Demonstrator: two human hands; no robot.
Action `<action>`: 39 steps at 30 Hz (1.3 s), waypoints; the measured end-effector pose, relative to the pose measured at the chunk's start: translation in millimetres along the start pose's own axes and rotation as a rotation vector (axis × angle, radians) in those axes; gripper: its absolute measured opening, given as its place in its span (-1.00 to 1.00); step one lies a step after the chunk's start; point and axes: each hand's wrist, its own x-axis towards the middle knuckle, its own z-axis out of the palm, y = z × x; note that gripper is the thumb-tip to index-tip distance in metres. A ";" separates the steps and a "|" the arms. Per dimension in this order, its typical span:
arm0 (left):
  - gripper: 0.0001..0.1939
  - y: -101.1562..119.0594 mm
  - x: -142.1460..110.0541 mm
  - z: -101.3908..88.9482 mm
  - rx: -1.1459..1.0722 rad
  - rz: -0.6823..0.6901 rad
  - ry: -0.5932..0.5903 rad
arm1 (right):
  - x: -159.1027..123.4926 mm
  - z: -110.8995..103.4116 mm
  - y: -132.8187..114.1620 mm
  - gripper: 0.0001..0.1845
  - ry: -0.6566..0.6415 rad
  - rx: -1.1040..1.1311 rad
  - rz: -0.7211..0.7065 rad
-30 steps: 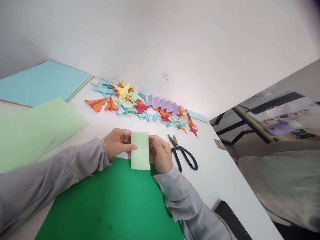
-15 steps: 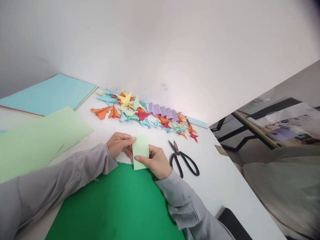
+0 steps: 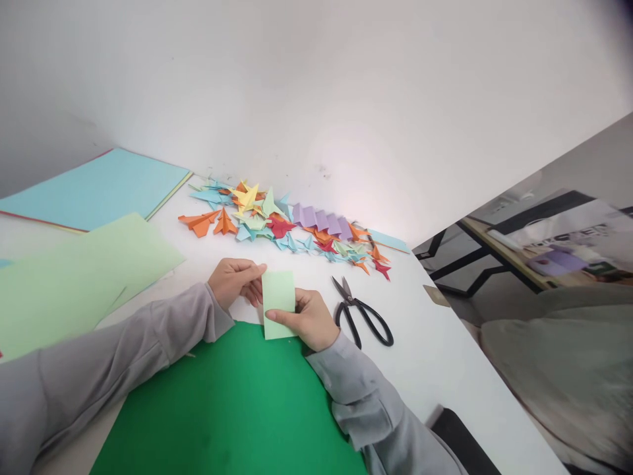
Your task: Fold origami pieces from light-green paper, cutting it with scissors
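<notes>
Holding small pale-green rectangular paper slip (image 3: 279,291) lengthwise near-to-far, with far edge of big dark-green paper sheet (image 3: 237,402) beneath its near end. Pinching slip's right side with right grip (image 3: 315,322), thumb across front. Can't confirm contact from half-curled left grip (image 3: 235,282) just beside slip's upper left.

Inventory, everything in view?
Small paper rectangle: 1, pale green, centre
Large rectangular sheet: 1, green, near side
Broad paper sheets: count unclear, pale green, left
Layered paper stack: 1, blue-topped, far left
Pointed folded papers: many, mixed colours, far side
Pleated paper: count unclear, purple, among those
Metal scissors: 1, black-handled, right
Flat object: 1, black, lower right
Table: 1, white, underneath
Wall: 1, white, behind
Background desk: 1, brown, far right
Blurred shape: 1, grey-green, right
Left hand: 1, grey-sleeved, at rectangle's left
Right hand: 1, grey-sleeved, gripping rectangle's right
</notes>
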 end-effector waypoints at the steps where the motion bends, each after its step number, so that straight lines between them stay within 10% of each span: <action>1: -0.61 0.4 -0.4 0.2 -0.020 -0.005 -0.002 | 0.5 0.5 0.2 -0.72 0.021 0.031 -0.003; 8: -0.78 -2.1 -9.1 6.9 0.326 0.059 -0.208 | 4.7 2.3 1.8 -0.77 0.253 0.217 -0.063; 15: -0.79 -6.1 -7.8 5.1 0.476 0.083 -0.364 | 4.0 3.7 -4.8 -0.68 0.214 0.269 0.081; 39: -0.64 -4.4 -11.5 8.5 0.800 0.280 -0.307 | 13.7 -12.1 -12.7 -0.72 0.524 0.766 0.138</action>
